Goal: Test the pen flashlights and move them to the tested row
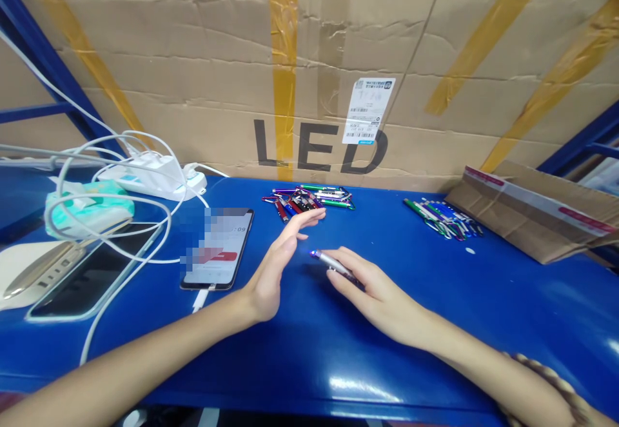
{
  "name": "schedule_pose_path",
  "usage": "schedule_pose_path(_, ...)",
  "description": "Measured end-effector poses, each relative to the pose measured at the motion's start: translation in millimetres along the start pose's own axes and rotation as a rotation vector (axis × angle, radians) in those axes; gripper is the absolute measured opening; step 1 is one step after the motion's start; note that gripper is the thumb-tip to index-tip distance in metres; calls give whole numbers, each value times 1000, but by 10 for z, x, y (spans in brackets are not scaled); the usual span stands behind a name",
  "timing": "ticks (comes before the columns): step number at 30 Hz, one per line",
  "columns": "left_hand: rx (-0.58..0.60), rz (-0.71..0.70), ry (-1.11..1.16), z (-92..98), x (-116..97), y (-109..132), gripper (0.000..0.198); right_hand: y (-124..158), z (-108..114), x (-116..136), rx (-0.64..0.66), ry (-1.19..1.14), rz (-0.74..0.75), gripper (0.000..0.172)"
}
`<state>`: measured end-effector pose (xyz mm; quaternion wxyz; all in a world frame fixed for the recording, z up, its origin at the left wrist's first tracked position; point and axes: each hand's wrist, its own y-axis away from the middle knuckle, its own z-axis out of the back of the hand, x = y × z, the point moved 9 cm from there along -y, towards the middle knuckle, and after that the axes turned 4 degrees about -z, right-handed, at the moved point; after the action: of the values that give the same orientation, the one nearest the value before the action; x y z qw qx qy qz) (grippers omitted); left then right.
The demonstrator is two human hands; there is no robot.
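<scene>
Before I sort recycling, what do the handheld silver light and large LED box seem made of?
Silver light: likely metal, smooth, satiny, from its sheen, though possibly coated plastic. LED box: apparently cardboard, matte, from its creased brown surface.

Right hand [380,291] holds lit penlight [331,261]; left hand [273,269] upright nearby.

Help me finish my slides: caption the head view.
Right hand points a silver penlight, tip glowing blue, toward the open left hand.

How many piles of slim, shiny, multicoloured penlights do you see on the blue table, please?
2: one pile of slim, multicoloured penlights lies beyond the left hand; the other pile lies beside the smaller brown cardboard box on the right. That box may hide more.
</scene>
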<state>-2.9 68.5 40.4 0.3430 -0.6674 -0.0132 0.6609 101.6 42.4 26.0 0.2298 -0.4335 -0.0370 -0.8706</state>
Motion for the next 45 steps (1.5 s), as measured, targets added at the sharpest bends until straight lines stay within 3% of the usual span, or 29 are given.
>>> schedule_pose_path(11, 1, -1, -28, 12, 12, -11, 55, 7, -74, 139, 99, 16, 57, 22)
schedule_pose_path(27, 35, -132, -87, -8, -96, 27, 52, 52, -148, 52, 203, 9, -47, 30)
schedule_pose_path(38, 33, -125, -86, -4, -63, 20, 55, 90, -142, 209, 205, 78, 61, 37)
schedule_pose_path(45, 38, -134, -81, -12, -77, 27, 52, 70, -148, 110, 206, 75, 30, 37)
